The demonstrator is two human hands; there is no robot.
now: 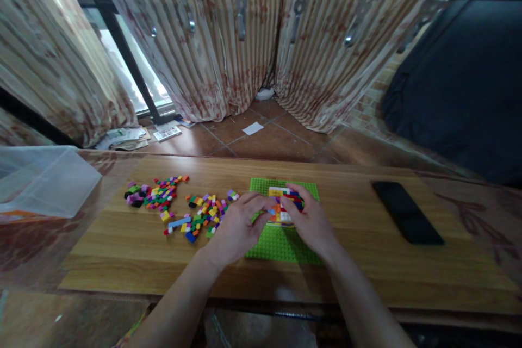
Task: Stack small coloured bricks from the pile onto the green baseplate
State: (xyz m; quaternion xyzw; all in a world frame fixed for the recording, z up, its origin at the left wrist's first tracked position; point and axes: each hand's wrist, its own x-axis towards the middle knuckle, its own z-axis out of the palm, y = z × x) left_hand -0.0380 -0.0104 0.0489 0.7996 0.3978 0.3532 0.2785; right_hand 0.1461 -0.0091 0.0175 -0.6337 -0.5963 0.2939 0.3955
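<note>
A green studded baseplate (285, 244) lies on the wooden table (367, 261) in front of me. On it stands a small block of coloured bricks (280, 196), white, yellow, red and blue. My left hand (238, 225) rests on the plate's left side, fingers curled with the tips against the block. My right hand (308, 217) sits over the block's right side, fingers bent and pressed on the bricks. Whether either hand pinches a loose brick is hidden by the fingers.
Several loose small bricks (202, 215) are scattered left of the plate, with another heap (157, 194) farther left. A black phone (405, 211) lies at the right. A clear plastic box (44, 179) sits at the table's left end. Curtains and tiled floor lie beyond.
</note>
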